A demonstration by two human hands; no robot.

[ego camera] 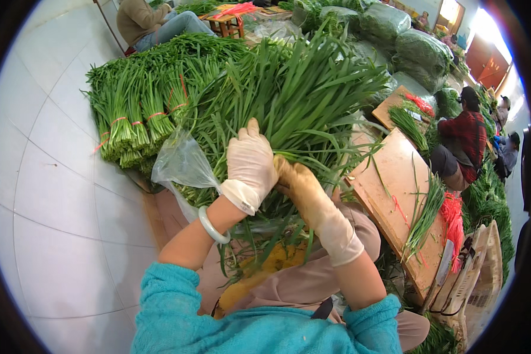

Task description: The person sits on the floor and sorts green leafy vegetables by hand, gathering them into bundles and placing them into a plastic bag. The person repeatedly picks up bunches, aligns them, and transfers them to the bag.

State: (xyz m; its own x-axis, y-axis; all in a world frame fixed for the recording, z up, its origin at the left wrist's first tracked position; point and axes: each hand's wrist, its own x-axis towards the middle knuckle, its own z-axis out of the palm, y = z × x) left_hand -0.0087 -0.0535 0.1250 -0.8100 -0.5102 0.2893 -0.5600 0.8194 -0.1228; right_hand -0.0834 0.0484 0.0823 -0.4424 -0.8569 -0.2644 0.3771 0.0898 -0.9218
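Before me a large loose sheaf of garlic chives spreads its long flat leaves upward and to the right. My right hand, in a stained thin glove, has its fingers curled around the gathered lower part of the leaves. Right beside it, my left hand in a pale glove lies against the chives, forefinger extended; its palm and other fingertips are hidden. A clear plastic bag bulges beside the left wrist. To the left, several tied bunches of chives are stacked with pink bands around their stems.
At right stands a wooden board with a few chives, pink ties and a knife blade. A plastic crate is below it. Filled plastic bags are piled behind. A person sits at right, another at upper left.
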